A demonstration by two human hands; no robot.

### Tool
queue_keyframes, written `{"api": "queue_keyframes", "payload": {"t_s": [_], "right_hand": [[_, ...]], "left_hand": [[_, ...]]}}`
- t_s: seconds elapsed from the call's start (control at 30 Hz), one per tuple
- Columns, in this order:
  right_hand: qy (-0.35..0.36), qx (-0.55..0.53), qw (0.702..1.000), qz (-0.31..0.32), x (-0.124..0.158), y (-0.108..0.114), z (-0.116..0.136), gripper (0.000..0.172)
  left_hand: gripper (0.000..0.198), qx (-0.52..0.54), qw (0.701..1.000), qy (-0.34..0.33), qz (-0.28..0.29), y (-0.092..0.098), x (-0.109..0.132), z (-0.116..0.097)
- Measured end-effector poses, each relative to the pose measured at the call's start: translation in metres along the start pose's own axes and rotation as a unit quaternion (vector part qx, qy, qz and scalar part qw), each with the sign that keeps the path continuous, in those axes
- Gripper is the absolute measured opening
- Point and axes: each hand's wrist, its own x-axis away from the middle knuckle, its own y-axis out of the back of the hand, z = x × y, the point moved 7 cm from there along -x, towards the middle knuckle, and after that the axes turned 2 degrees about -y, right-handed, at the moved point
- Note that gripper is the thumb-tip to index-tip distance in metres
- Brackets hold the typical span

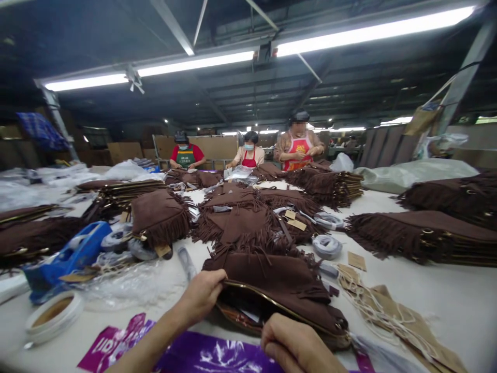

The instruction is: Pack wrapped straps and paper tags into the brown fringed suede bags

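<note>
A dark brown fringed handbag (272, 280) lies in front of me with its gold zip open along the near side. Something pale shows inside the opening. My left hand (205, 292) is closed on the bag's left end, thumb and fingers pinching the edge beside the zip. At the near edge of the opening, my right hand (291, 339) is curled shut, apparently gripping that edge; its fingertips are partly hidden. Under both hands lies a shiny purple plastic bag (221, 355) with a printed magenta part at the left.
Brown fringed bags (423, 235) are stacked at the right, with more across the middle. A blue tape dispenser (70, 261) and a tape roll (54, 316) stand left. Kraft tags with white strings (404, 316) lie right. Several co-workers, including one in a red apron (298, 150), are across the table.
</note>
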Motion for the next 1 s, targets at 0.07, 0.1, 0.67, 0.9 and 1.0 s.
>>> {"api": "queue_keyframes", "payload": {"t_s": [0.07, 0.1, 0.67, 0.9, 1.0], "right_hand": [[-0.003, 0.029, 0.999, -0.014, -0.017, -0.003, 0.001, 0.016], [-0.017, 0.039, 0.999, -0.021, -0.025, -0.004, -0.001, 0.016], [-0.19, -0.209, 0.959, -0.001, -0.079, -0.029, -0.057, 0.027], [-0.173, -0.28, 0.944, -0.012, -0.084, -0.033, -0.053, 0.037], [-0.178, -0.334, 0.926, -0.016, -0.083, -0.037, -0.057, 0.042]], "left_hand": [[0.019, 0.014, 1.0, 0.002, -0.003, -0.001, -0.004, 0.002], [0.019, 0.022, 1.0, 0.003, -0.004, -0.002, -0.005, 0.003], [0.014, 0.214, 0.973, 0.074, -0.047, -0.009, -0.018, 0.032], [0.024, 0.275, 0.957, -0.008, -0.096, -0.002, -0.015, 0.02], [0.032, 0.311, 0.943, -0.085, -0.088, 0.001, -0.011, 0.014]]}}
